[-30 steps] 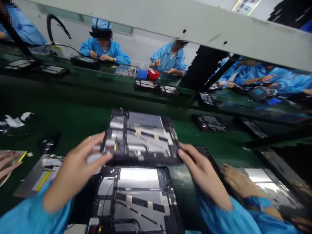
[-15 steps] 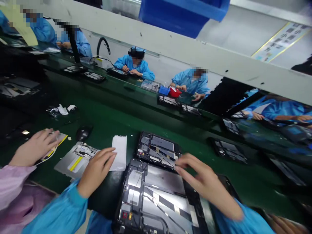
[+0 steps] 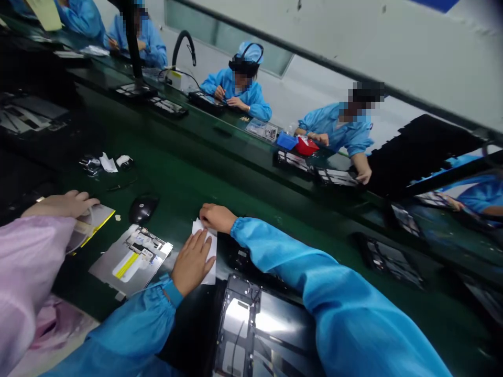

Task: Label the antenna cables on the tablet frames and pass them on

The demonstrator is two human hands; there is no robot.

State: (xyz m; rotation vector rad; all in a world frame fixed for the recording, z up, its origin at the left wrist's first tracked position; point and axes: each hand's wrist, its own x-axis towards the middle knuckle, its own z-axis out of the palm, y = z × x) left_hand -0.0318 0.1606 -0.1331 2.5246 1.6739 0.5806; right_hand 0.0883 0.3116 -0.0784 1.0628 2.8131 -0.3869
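Observation:
A narrow white paper sheet [image 3: 210,269] lies on the bench in front of me. My left hand [image 3: 193,262] rests flat on it with the fingers stretched out. At the sheet's far end my right hand [image 3: 217,217] is closed, its bent fingertips at the top edge; what exactly is pinched there is partly hidden. Close in front of me sits an opened laptop chassis [image 3: 238,322] with black frame, silver panels and thin cables. Behind it a second chassis [image 3: 241,256] is mostly covered by my right sleeve.
Left of the sheet lie a silver panel [image 3: 118,262] with a yellow strip and a black mouse [image 3: 143,208]. A neighbour's hand [image 3: 63,204] in a pink sleeve touches another yellow-edged panel [image 3: 100,217]. More chassis [image 3: 389,259] lie right; co-workers in blue [image 3: 239,89] sit opposite.
My right hand has moved left from the rear chassis to the top of the white sheet. My left hand has shifted onto the sheet. The view has turned.

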